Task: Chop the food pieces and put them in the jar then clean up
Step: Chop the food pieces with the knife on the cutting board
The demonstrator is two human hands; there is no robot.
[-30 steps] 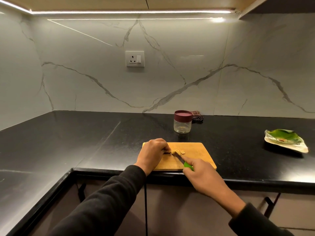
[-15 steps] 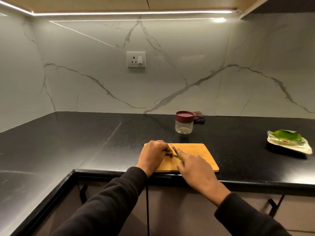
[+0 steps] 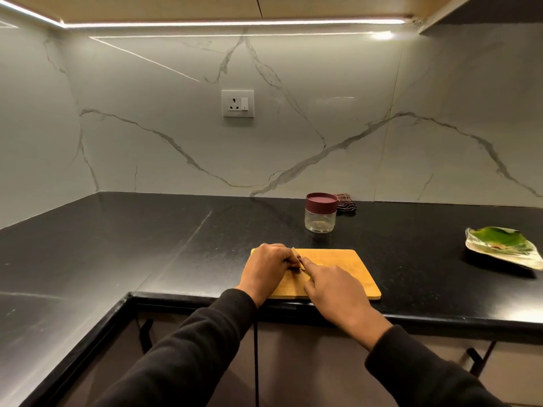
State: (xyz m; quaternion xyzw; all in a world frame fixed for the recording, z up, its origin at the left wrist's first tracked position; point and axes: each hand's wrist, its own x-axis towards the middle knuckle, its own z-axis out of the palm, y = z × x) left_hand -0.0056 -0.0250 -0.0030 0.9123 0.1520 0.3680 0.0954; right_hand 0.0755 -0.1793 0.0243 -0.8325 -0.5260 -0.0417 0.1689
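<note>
On the board [image 3: 338, 268], head view: our left hand [image 3: 266, 267] curls over the food, pinning it for the cut; pieces hidden under fingers. Right hand [image 3: 332, 289] grips the knife [image 3: 297, 256], forefinger along the blade for control. Jar [image 3: 321, 212] stays lidded, behind the board.

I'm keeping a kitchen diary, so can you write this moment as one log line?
step: chopping | left hand: holds food on cutting board | right hand: grips knife | jar: lid on, behind board
</note>
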